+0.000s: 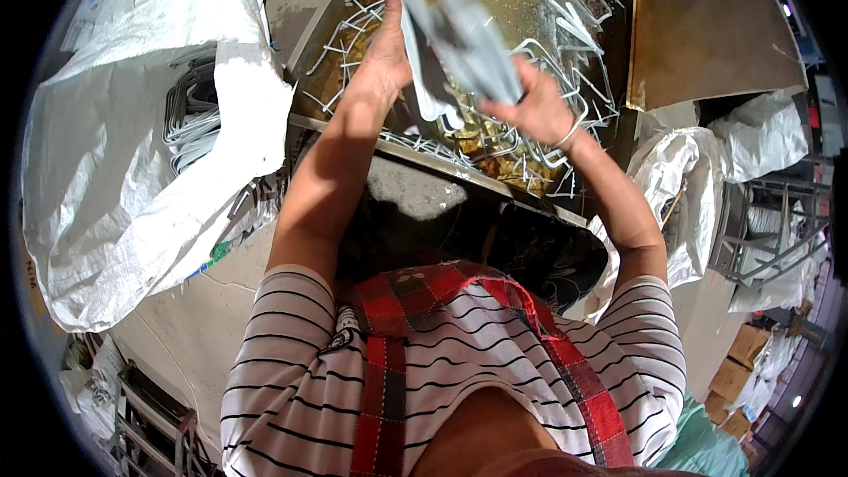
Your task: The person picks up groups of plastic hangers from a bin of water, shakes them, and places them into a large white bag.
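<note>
My left hand (386, 57) is raised over the near left of a metal tray (309, 106), its thumb stretched upward. Against its palm side stands a pale grey bundle of bent strips (421, 62); the other fingers are hidden behind it. My right hand (541, 108) grips the lower end of a second grey bundle (473, 40), which slants up to the left and is smeared by motion. Thumb and fingers clasp it from the right. Below both hands, many loose grey bent rods (579, 31) lie scattered in the tray on a brownish, wet-looking surface.
On the left, a large white woven sack (97, 168) gapes open, with nested grey bent rods (190, 115) inside. A brown sheet-metal panel (715, 40) borders the tray's right side. White sacks (676, 185) and a metal rack (768, 230) stand right; cardboard boxes (738, 371) lie behind.
</note>
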